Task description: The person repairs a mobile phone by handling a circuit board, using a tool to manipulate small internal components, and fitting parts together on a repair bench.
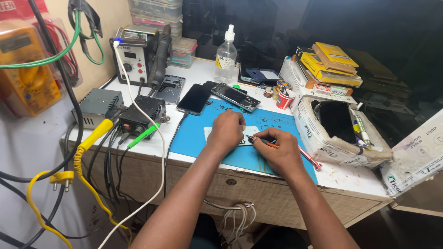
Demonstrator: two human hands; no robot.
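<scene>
My left hand (227,130) rests knuckles-up on a small white device (252,130) lying on a blue work mat (196,136), holding it down. My right hand (279,150) grips an orange-handled screwdriver (270,144) with its tip pointing left at the device, close to my left fingers. Most of the device is hidden under my hands.
A black phone (194,98) and an opened phone (235,97) lie at the mat's far edge. A spray bottle (225,55), a soldering station (138,57), two power boxes (119,110), a torn white carton (332,129) and yellow boxes (328,62) crowd the table. Cables hang off the left.
</scene>
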